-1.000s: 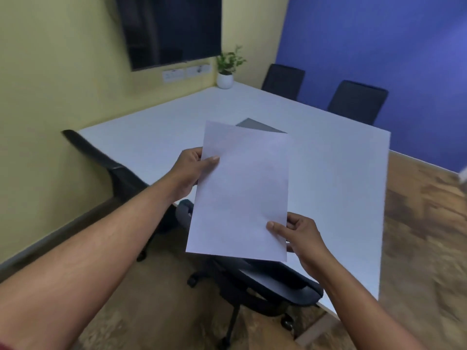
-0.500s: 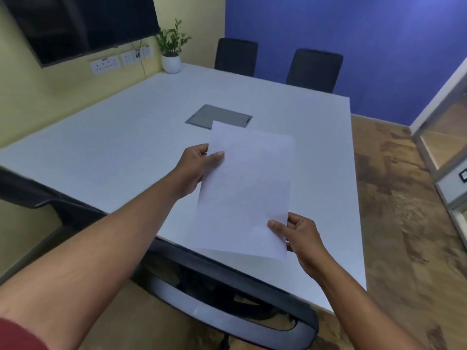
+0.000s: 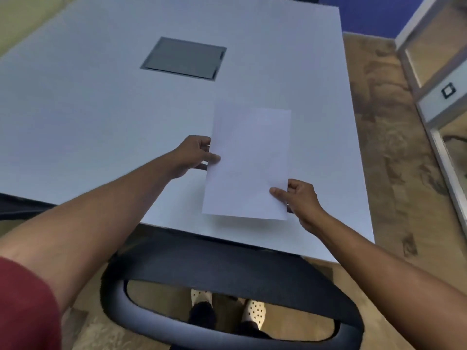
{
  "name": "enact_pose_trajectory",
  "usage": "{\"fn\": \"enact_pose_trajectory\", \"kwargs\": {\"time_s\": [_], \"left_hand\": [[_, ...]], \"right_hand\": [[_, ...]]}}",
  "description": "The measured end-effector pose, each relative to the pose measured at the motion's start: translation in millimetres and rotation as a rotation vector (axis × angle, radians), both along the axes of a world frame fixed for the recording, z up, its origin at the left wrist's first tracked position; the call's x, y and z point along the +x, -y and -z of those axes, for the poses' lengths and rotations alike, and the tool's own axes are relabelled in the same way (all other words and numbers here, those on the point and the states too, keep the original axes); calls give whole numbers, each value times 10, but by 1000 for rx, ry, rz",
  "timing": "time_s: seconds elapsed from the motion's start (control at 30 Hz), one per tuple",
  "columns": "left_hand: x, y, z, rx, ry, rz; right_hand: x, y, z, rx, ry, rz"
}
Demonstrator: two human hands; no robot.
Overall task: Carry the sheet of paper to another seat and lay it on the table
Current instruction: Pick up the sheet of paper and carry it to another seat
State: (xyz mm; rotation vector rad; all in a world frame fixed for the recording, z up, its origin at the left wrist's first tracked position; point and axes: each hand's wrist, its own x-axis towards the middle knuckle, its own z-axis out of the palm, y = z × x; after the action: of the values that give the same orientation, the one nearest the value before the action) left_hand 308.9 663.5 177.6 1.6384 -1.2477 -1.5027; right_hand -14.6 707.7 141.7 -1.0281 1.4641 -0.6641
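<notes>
A blank white sheet of paper (image 3: 249,162) hangs low over the near part of the white table (image 3: 88,114), a thin shadow under its near edge. My left hand (image 3: 194,154) pinches its left edge about halfway up. My right hand (image 3: 299,198) pinches its lower right edge, thumb on top. Both arms reach forward over the black back of an office chair (image 3: 227,269) that is pushed against the table's near edge.
A grey rectangular hatch (image 3: 184,58) is set into the table further away. Wood-pattern floor (image 3: 394,147) runs along the right, beside a glass door with a metal frame (image 3: 429,79). My feet in dotted shoes (image 3: 255,311) show through the chair back.
I have stepped up behind the chair and my view has tipped downward. The sheet has gone from raised and tilted in front of me to nearly flat, low over the table.
</notes>
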Motion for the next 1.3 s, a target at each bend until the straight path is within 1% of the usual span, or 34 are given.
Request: {"fn": "enact_pose_trajectory", "kwargs": {"time_s": [0.1, 0.2, 0.4, 0.5, 0.6, 0.7, 0.83, 0.93, 1.0, 1.07, 1.1, 1.17, 1.2, 1.27, 1.3], "left_hand": [[43, 207, 408, 5, 23, 28], [53, 289, 815, 30, 48, 41], [25, 251, 1416, -33, 164, -14], [32, 293, 1585, -52, 217, -15], [35, 351, 1691, -50, 245, 30], [61, 415, 1775, -57, 312, 56], [134, 460, 1865, -91, 373, 85], [184, 464, 1931, -181, 443, 82], [228, 418, 1957, -297, 573, 155], [290, 308, 1974, -445, 713, 342], [332, 251, 1982, -525, 771, 453], [424, 173, 2020, -651, 840, 631], [456, 150, 2046, -687, 854, 698], [481, 121, 2096, -693, 866, 784], [479, 106, 2122, -678, 869, 797]], "right_hand": [[34, 87, 352, 76, -39, 20], [62, 159, 728, 126, -125, -5], [56, 300, 1217, 136, -309, -44], [79, 331, 1334, 118, -416, -88], [99, 364, 1389, 81, -524, -136], [132, 410, 1437, 42, -614, -179], [170, 454, 1485, 47, -662, -178], [158, 455, 1507, 57, -685, -193], [106, 442, 1491, 26, -672, -177], [11, 415, 1459, -110, -669, -190], [-49, 393, 1448, -202, -686, -238], [-156, 339, 1443, -331, -731, -414], [-192, 310, 1449, -352, -758, -523], [-226, 273, 1490, -365, -821, -690], [-223, 273, 1511, -375, -845, -732]]}}
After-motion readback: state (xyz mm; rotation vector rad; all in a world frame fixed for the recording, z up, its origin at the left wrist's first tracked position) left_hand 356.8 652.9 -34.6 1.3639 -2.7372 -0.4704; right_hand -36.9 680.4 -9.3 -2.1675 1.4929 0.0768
